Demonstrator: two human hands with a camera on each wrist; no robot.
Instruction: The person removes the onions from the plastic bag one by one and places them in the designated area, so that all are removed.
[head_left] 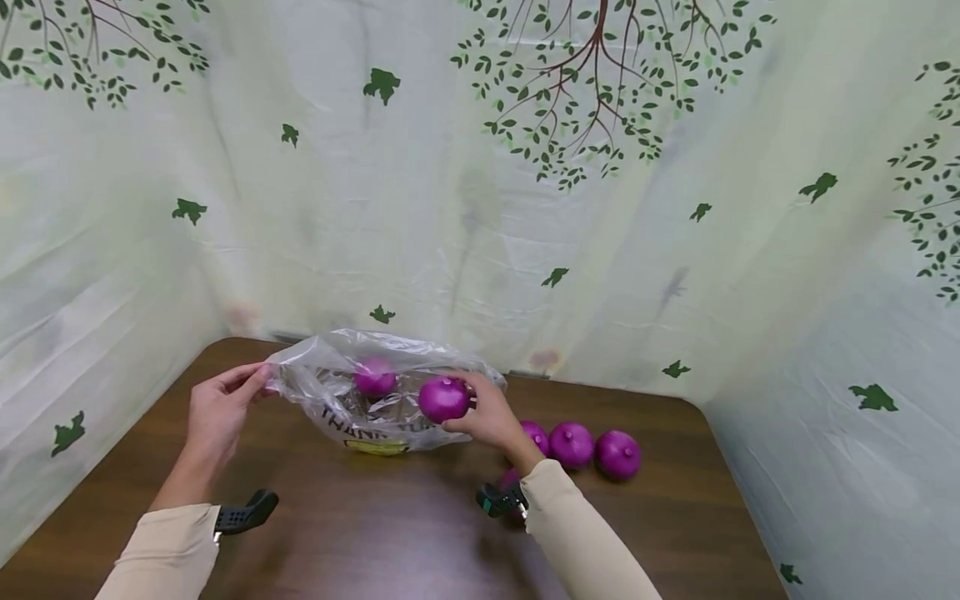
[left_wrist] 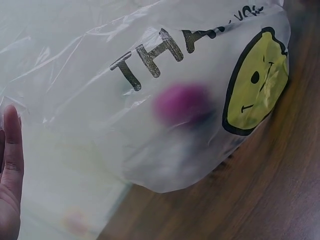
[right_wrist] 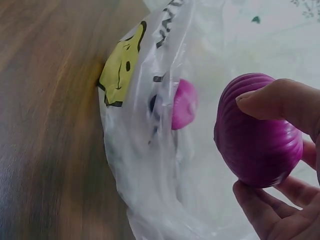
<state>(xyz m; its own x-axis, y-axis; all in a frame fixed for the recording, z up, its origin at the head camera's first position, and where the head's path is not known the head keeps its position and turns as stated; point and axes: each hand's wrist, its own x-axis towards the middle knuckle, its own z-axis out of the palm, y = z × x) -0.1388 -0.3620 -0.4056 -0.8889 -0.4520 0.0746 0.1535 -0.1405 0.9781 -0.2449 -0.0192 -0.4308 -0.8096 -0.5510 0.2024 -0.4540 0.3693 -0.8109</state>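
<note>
Showing spare onions (head_left: pixel 572 444) head view, unlike wrists

A right hand (right_wrist: pixel 280 200) holds a purple onion (right_wrist: pixel 257 131) between thumb and fingers beside a clear plastic bag (right_wrist: pixel 150 165) printed with a yellow smiley face (right_wrist: pixel 120 67). Another purple onion (right_wrist: pixel 183 104) sits inside the bag, on a brown wooden table (right_wrist: pixel 45 125).

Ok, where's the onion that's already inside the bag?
In the head view, that onion lies inside the plastic bag at table centre, left of the onion held by the right hand.
</note>
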